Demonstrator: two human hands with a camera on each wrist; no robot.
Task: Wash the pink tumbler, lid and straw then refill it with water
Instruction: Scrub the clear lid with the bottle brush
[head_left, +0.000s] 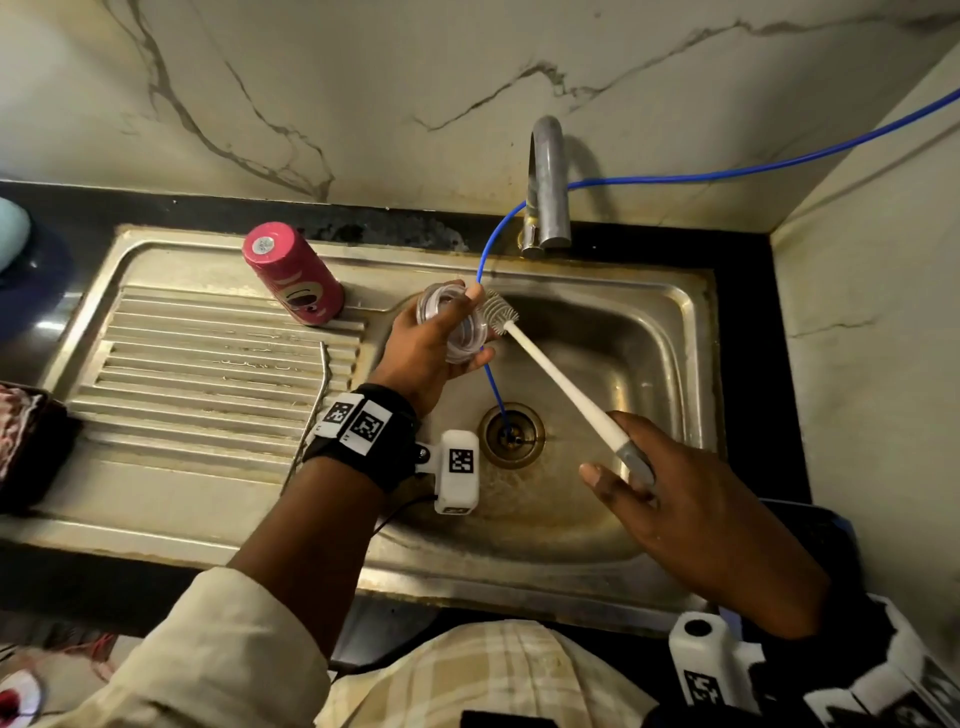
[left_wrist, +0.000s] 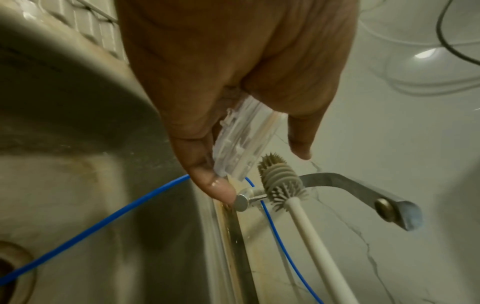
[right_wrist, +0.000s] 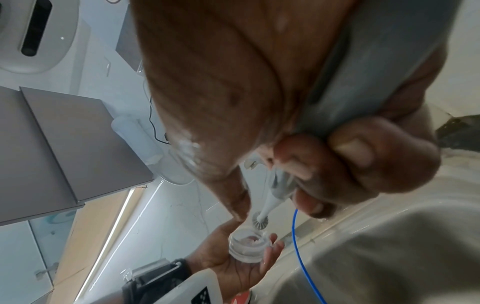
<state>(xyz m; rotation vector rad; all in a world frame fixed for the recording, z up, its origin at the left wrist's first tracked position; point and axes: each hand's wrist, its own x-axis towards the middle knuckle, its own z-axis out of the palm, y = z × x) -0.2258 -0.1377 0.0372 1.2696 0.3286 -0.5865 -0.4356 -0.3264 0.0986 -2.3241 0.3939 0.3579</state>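
While the lid is being scrubbed over the basin, things stand like this:

Left hand: the left hand (head_left: 427, 347) grips the clear lid (head_left: 457, 325), fingers curled round its rim from below and the thumb hooked over the top edge; the lid is tipped on edge, its open side towards the brush.

Right hand: the right hand (head_left: 691, 512) holds the grey grip of the brush (head_left: 561, 387), thumb and curled fingers pinching the handle end, with the index finger lying straighter alongside it.

Brush head: the grey bristles (head_left: 501, 312) sit just beyond the left fingertips, touching or nearly touching the lid's rim; from the left wrist view I cannot tell whether they are inside it.

Pink tumbler: the pink tumbler (head_left: 292, 273) stands upside down on the draining board, well apart from both hands, off beyond the back of the left hand.

Straw: not to be found in any view.

Tap and water: the tap (head_left: 545, 182) rises beyond the left fingertips; no stream is visible. A blue tube (head_left: 491, 249) runs past the lid down into the drain (head_left: 511, 435).

Sink: the sink (head_left: 675, 332) lies beneath both hands.

Progress: judging by the upturned tumbler, its wash looks done; the lid is in hand; the straw, a rinse and the refill look to be left.
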